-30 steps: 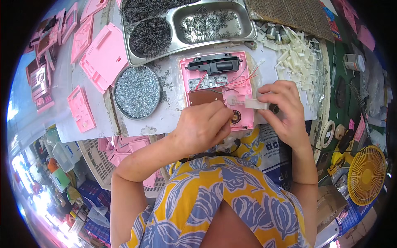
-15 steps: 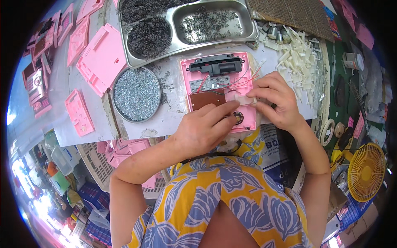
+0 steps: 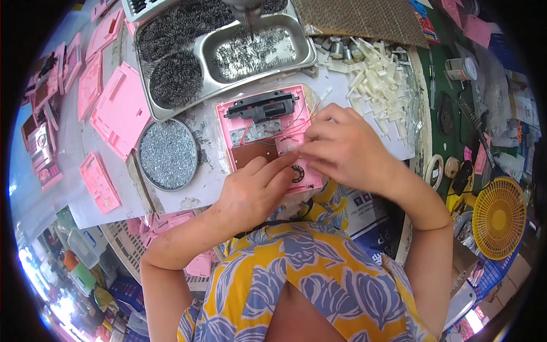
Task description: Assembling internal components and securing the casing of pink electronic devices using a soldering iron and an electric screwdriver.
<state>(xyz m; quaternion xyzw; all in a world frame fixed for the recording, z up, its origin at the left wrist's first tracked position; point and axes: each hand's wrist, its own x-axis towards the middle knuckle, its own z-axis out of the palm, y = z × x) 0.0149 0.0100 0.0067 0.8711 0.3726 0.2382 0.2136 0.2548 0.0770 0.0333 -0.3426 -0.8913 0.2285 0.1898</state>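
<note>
A pink plastic housing (image 3: 315,178) lies open in front of me, with a black slotted mechanism (image 3: 262,108), a grey metal plate, a brown circuit board (image 3: 253,153) and thin red wires inside. A small round black part (image 3: 297,174) sits near its lower right corner. My right hand (image 3: 347,149) reaches over the housing's right side, thumb and fingers pinched on a small whitish plastic piece (image 3: 289,149), mostly hidden by fingers. From the lower left my left hand (image 3: 255,188) comes over the board; its closed fingertips meet the same piece beside the right fingertips.
Beyond the housing stands a metal tray (image 3: 213,91) of dark springs, with a tool tip (image 3: 246,14) hanging over it. A round dish of screws (image 3: 168,154) and pink panels (image 3: 119,111) lie left. White plastic parts (image 3: 376,80) are heaped right; a yellow fan (image 3: 499,218) stands farther right.
The view has shifted, so the table appears farther left. My right hand has closed in over the housing, and the whitish piece is now mostly covered. A tool tip has appeared over the tray.
</note>
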